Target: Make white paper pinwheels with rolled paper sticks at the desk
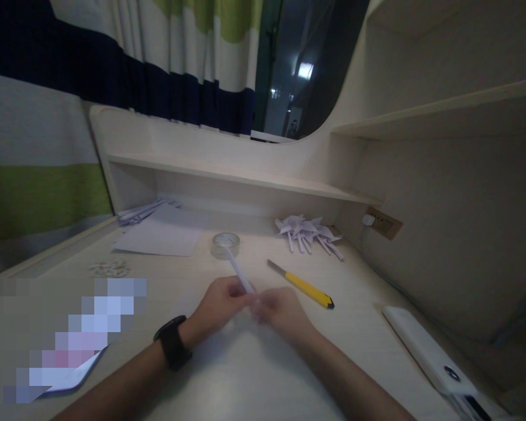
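A thin white rolled paper tube (240, 270) slants up and away from my hands, its far end in front of the tape roll. My left hand (222, 304), with a black watch on its wrist, is closed around the tube's lower part. My right hand (280, 310) pinches at the near end; its fingertips are a little blurred and touch the left thumb. Just beyond the tube lies a roll of clear tape (225, 245). To the right of my hands rests a yellow utility knife (307, 289), blade pointing away to the left.
Several white paper pinwheels (304, 228) lie at the back right. A paper sheet (162, 231) and rolled papers (146, 210) are at the back left, near small pale pieces (109, 268). A blurred-out device (76, 351) lies left, a white device (425, 345) right.
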`<state>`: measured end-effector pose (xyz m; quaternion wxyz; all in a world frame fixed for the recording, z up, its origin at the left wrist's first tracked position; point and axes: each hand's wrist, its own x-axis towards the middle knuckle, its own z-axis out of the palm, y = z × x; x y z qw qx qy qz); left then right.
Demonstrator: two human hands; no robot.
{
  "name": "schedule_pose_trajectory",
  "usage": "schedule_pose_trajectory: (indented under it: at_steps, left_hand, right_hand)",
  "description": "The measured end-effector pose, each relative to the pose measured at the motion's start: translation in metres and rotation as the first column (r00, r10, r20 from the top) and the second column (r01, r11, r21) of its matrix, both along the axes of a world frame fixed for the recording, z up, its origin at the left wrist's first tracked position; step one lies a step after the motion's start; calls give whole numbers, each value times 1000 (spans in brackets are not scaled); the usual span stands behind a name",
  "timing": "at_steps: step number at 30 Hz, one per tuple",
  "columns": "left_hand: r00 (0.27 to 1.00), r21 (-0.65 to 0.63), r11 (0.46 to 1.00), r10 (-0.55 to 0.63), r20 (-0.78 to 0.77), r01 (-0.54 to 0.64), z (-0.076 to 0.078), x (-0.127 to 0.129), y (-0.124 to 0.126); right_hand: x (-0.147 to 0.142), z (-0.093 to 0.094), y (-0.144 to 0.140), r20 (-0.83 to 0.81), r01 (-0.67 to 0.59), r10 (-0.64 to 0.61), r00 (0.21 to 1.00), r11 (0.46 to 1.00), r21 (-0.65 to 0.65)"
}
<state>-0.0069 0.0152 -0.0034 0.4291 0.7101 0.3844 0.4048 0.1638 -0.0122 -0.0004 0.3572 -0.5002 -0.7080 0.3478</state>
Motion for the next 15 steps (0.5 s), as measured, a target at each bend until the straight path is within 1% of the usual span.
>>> schedule_pose_trajectory:
  at_steps: [3,7,9,11,13,15]
  left_hand:
    - [999,-37,999,-31,15,31,-1,0,2]
    - [996,-89,993,-67,58,72,-2,2,1]
    - [996,-124,990,-54,77,64,0,4,0]
    - [995,-166,985,-33,94,49,2,4,-2]
    - [993,-205,979,2,122,23,4,2,-2]
    - [985,-243,970,50,164,-9,5,1,-2]
  right_hand:
    - [2,1,1,43,-3,2,999,999,39]
    - [2,0,-1,99,22,-29,995,997,79]
    - [3,1,-1,106,31,-40,994,996,84]
    - [3,2,-2,95,9,-18,995,996,88]
    - [4,3,-1,96,-9,-1,995,994,105]
    - [5,2,-1,116,-3,-13,993,991,136]
